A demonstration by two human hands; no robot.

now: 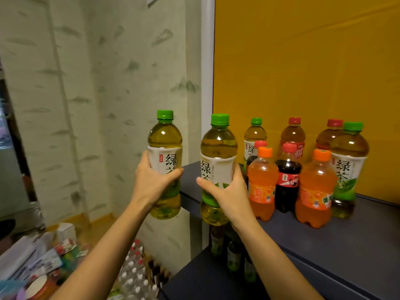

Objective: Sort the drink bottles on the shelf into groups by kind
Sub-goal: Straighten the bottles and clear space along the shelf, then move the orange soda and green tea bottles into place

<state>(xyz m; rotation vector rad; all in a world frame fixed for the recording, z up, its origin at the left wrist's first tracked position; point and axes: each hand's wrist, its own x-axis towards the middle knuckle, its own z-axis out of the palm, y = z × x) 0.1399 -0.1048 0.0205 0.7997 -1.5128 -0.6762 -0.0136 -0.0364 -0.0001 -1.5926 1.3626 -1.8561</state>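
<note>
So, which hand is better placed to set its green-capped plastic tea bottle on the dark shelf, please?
Right hand: its tea bottle is at the dark shelf edge; the left hand holds its bottle beyond it.

Person, two arms in view: left forearm [104, 245] and right forearm [275, 256], both slim and bare along their whole visible length up to the wrist; left hand [151, 180] and right hand [229, 191], likewise bare, with slender fingers [203, 182].

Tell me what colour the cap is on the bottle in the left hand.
Green. The cap shows best in the head view.
</note>
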